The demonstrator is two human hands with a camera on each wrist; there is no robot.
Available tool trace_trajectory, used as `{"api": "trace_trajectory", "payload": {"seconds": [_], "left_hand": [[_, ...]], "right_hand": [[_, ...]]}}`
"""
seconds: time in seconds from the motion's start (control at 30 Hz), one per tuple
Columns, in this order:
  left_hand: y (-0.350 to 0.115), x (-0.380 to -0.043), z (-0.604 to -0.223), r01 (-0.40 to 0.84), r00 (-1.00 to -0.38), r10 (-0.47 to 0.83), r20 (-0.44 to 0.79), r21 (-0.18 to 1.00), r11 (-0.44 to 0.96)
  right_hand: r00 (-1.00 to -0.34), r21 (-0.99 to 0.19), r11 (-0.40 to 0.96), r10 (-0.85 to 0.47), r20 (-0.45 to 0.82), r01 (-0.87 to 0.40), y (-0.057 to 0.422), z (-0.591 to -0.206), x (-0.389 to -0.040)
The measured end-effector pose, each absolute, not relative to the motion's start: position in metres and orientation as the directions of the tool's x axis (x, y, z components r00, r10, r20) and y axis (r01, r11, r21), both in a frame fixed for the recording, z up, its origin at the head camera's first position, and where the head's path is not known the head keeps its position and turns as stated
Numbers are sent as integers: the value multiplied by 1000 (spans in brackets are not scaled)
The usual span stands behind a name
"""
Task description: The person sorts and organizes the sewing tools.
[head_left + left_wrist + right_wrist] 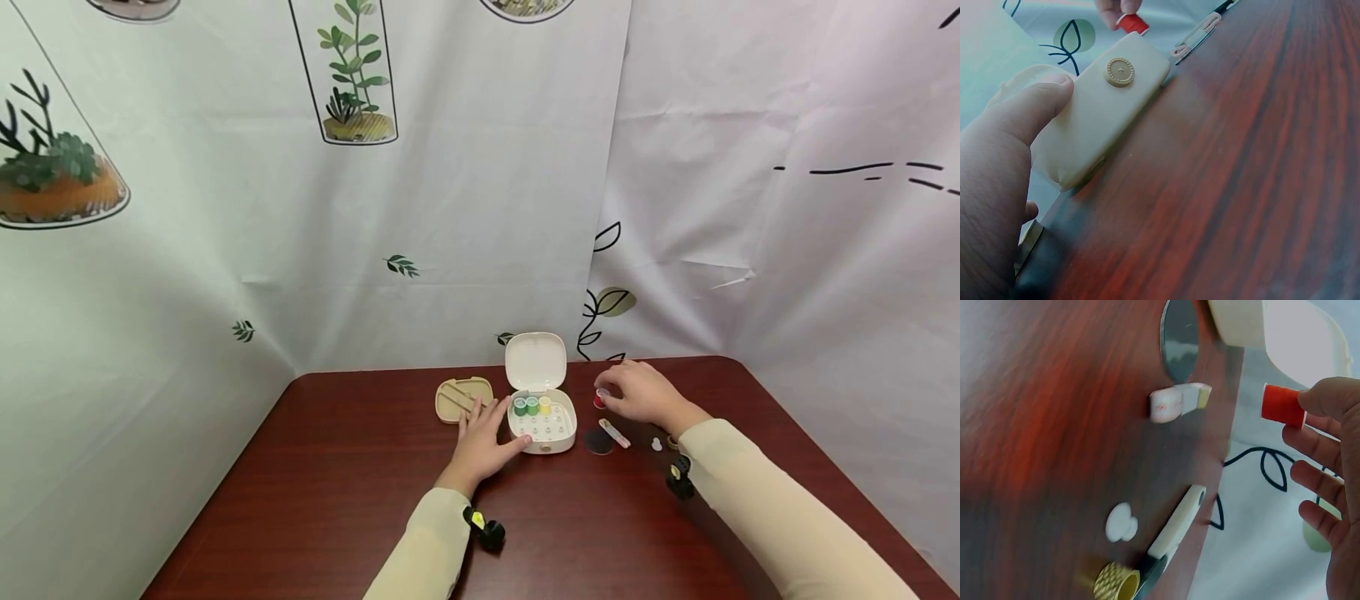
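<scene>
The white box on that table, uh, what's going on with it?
A person's right hand is holding a red thread spool to the right of the white box, while the left hand touches the box with its thumb on the front. The lid is raised, and two green spools and a yellow spool stand inside. The red one isn't in the box yet.

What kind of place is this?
It looks like a sewing corner: a reddish-brown table, plant-printed cloth hanging behind it, and an open white box holding thread spools.
</scene>
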State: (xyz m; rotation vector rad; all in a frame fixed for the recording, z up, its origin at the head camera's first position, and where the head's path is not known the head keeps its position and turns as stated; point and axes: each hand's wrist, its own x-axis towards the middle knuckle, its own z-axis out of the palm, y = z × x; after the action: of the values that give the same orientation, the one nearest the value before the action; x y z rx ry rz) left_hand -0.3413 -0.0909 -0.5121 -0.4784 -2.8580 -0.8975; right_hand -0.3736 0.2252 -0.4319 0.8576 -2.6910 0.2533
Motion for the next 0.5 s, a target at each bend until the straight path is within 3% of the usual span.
{"api": "trace_trajectory", "payload": {"seconds": [0.5], "left_hand": [[-90,-341,-511,326,-945,264,192,541,775]], "right_hand": [[-782,-107,805,-521,341,-583,193,-428,-383]]}}
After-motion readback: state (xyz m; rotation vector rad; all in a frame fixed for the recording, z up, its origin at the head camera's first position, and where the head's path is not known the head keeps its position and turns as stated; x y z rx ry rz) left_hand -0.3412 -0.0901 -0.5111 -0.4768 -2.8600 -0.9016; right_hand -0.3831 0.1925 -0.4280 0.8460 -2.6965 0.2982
